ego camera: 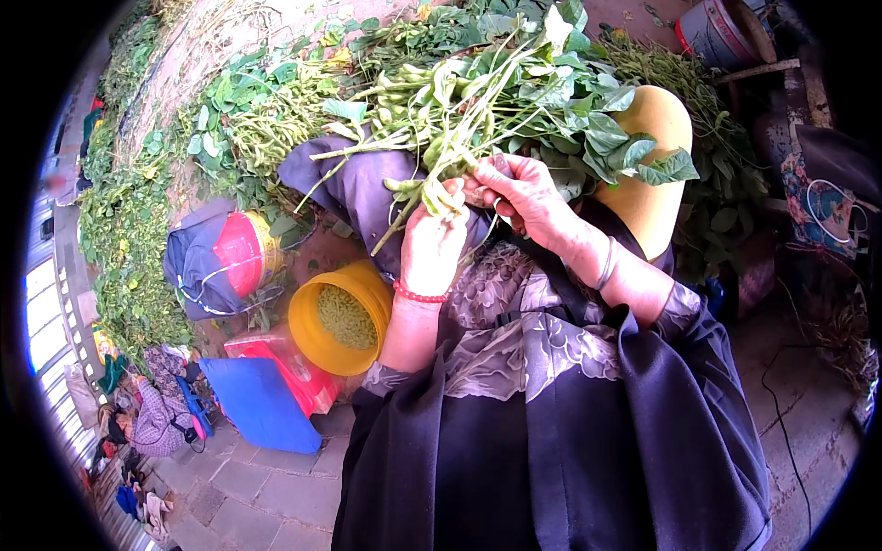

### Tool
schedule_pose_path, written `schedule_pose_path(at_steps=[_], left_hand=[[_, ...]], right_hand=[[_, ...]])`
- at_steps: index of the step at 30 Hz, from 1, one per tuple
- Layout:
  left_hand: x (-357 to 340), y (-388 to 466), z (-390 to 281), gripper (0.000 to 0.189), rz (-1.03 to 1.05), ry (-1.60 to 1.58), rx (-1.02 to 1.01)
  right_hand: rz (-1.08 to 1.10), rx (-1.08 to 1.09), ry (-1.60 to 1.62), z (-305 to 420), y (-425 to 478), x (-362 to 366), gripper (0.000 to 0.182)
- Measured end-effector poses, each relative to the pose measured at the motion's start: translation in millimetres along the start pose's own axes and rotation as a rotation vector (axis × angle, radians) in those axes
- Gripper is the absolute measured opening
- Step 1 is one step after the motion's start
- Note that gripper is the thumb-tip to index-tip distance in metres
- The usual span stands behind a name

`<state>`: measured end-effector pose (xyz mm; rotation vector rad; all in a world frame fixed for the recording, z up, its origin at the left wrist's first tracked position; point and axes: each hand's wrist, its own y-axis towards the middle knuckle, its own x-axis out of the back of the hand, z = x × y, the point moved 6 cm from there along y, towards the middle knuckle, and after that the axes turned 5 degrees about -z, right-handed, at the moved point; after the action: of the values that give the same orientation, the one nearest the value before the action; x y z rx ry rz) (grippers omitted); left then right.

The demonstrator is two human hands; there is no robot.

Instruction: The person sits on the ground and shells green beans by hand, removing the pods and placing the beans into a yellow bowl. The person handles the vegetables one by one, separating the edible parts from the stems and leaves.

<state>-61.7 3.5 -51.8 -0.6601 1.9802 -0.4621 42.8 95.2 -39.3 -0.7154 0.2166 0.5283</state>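
Leafy green bean plants with pods (413, 96) lie across my lap in a thick bunch. My left hand (433, 244), with a red bead bracelet at its wrist, grips stems and pods of the bunch near my knees. Close beside it, the thumb and fingers of my right hand (527, 193) pinch at the same bunch; exactly which pod or stem they hold is partly hidden. A metal bangle is on the right wrist. Left of my lap stands a yellow bucket (382, 296) with shelled green beans (346, 317) inside.
A cloth-draped red and yellow bucket (241, 251) stands at the left. Nearby lie a blue pad (262, 406) and red plastic packaging (317, 382). More plants (131, 268) cover the ground at left. A white bucket (720, 34) and a black cord (782, 420) are at right.
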Motion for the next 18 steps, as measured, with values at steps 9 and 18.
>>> schedule_pose_path(at_steps=[9, 18], left_hand=[[-27.3, -2.3, -2.2, 0.029, -0.071, 0.325, -0.131], [-30.2, 12.0, 6.9, 0.019, -0.156, 0.424, -0.093]], right_hand=[[-0.186, 0.91, -1.019, 52.5, -26.2, -15.6, 0.018], [-0.111, 0.819, -0.768, 39.8, -36.9, -8.7, 0.013]])
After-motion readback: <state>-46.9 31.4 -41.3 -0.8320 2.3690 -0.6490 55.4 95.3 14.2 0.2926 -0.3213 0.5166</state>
